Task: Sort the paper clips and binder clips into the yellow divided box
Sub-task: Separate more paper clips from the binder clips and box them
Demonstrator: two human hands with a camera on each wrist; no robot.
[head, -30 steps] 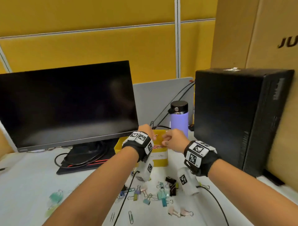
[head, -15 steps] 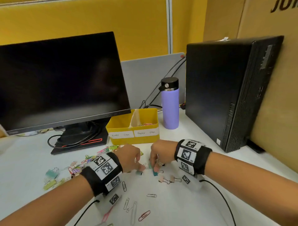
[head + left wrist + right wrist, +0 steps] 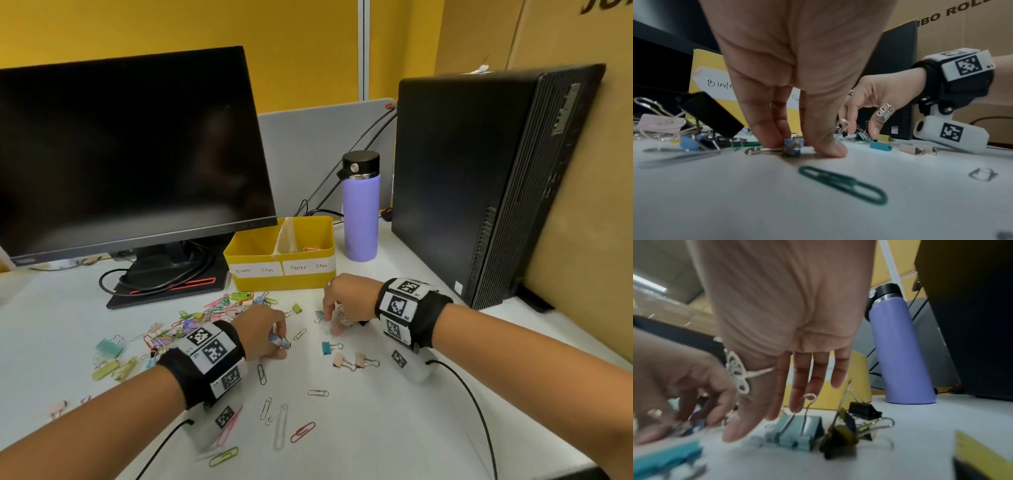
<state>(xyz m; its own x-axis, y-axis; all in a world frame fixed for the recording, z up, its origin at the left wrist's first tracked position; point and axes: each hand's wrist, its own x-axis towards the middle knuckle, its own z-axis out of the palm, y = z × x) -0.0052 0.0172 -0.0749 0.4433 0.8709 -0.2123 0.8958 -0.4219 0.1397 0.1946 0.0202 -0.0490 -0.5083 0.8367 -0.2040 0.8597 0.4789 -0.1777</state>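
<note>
The yellow divided box (image 3: 260, 284) stands behind the clips, labelled "Binder Clips" left and "Paper Clips" right. A few paper clips (image 3: 310, 249) lie in its right half. My left hand (image 3: 275, 342) is down on the table and pinches a small blue binder clip (image 3: 792, 146) between thumb and fingers. My right hand (image 3: 330, 320) hangs, fingers straight and spread, just over a grey-blue binder clip (image 3: 795, 434) and holds nothing. Beside that clip lies a black and yellow binder clip (image 3: 840, 434). A teal binder clip (image 3: 328, 347) and two beige ones (image 3: 356, 361) lie between my hands.
A heap of coloured clips (image 3: 219, 308) lies left of the box. Loose paper clips (image 3: 281, 421) are scattered near me. A monitor (image 3: 130, 150) with cables at its foot stands back left, a purple bottle (image 3: 361, 212) and black computer tower (image 3: 479, 178) right.
Both hands came down from the yellow box to the table. The left hand has closed on the small blue binder clip, and the right hand has shifted over the grey-blue one.
</note>
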